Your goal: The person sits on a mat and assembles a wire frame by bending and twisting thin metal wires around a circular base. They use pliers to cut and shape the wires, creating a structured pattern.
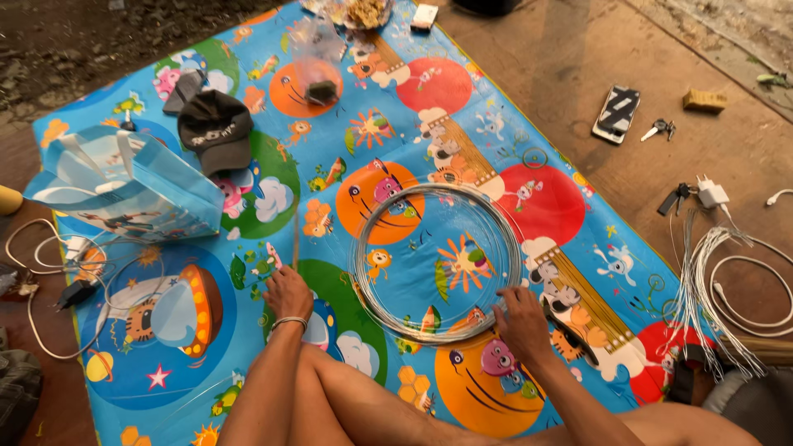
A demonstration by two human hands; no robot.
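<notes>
Right hand pinching coil of thin wire at lower centre; left hand flat on mat, holding nothing. Best keep loops stacked, grip light

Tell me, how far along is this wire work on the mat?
Done: thin wire is wound into a round coil lying on the colourful mat. In hand: the right hand pinches the coil's near edge; the left hand rests on the mat. Left: loose white wire strands lie unwound beside the mat.
</notes>
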